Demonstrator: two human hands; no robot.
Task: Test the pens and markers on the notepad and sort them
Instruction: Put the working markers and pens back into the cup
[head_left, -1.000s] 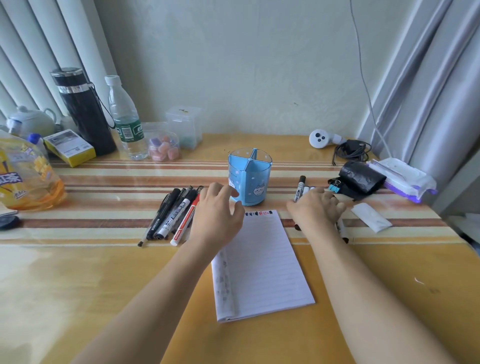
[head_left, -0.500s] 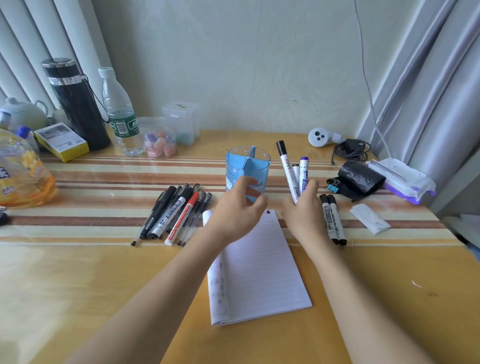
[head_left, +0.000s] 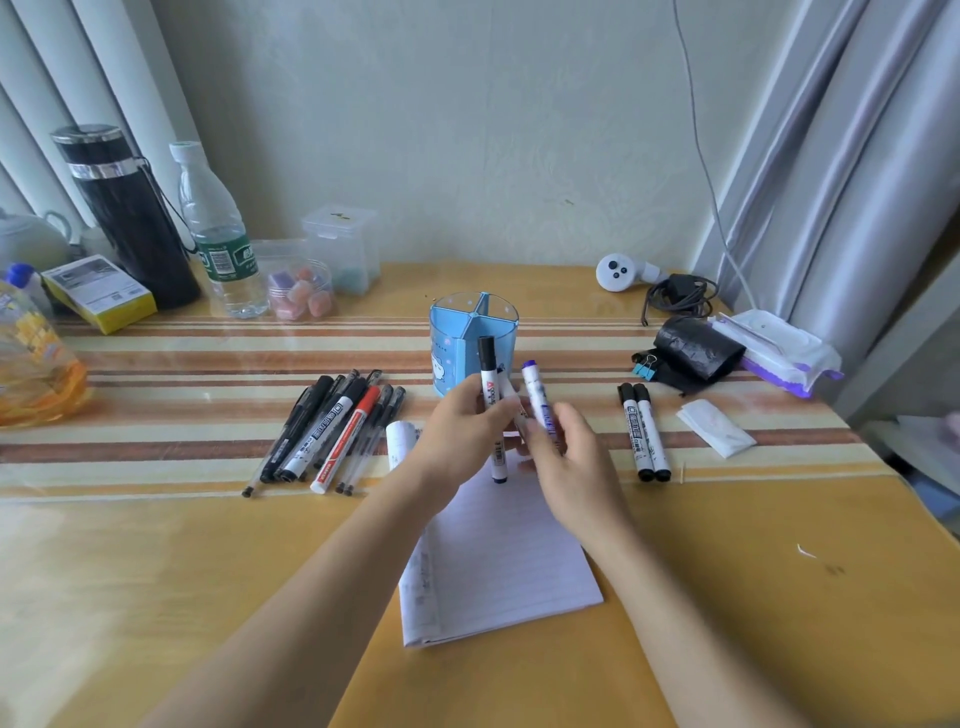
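At the frame's centre, the left hand (head_left: 457, 431) is gripping a black-capped marker (head_left: 491, 395) that is standing nearly upright, cap up, above the notepad's (head_left: 498, 561) top edge. The right hand (head_left: 576, 467) is gripping a purple-capped marker (head_left: 535, 395), cap leaning up-left. Barrel printing is showing too blurred to read.

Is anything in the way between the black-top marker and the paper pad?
No, nothing visible. The left hand holds the black-capped marker right above the notepad, and the page below it is bare. The right hand, holding the purple-capped marker, is beside it, not underneath.
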